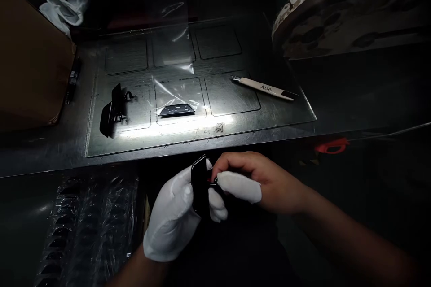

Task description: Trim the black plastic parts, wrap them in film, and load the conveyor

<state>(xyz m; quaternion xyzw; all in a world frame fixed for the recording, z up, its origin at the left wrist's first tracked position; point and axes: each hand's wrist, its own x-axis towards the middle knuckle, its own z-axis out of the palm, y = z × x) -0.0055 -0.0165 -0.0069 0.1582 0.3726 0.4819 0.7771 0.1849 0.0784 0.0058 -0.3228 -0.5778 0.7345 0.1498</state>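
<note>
Low in the middle of the frame, the left hand (173, 217), in a white glove, holds a shiny black part (200, 186). The part stands up on its side, with its long flat face toward the left. To the right of it, the right hand (269, 179) has bare skin and a white cover (239, 185) on its thumb. Its thumb and a finger pinch a small dark bit (214, 183) behind the shiny black part. I cannot tell the shape of that bit.

Across the middle of the frame, a clear sheet (269, 119) lies on the table (30, 152). On the left of the sheet sit some black pieces (112, 112) with little hooks. In the middle is a flat dark piece (177, 110) by shiny clear plastic (175, 92). To the right lies a pale cutter (262, 86) marked A06, tilted.

At the upper left are a brown box (30, 58) and a white cloth (67, 9). At the lower left, many dark pieces (60, 244) lie in rows under clear wrap. A red thing (332, 146) is on the right.
</note>
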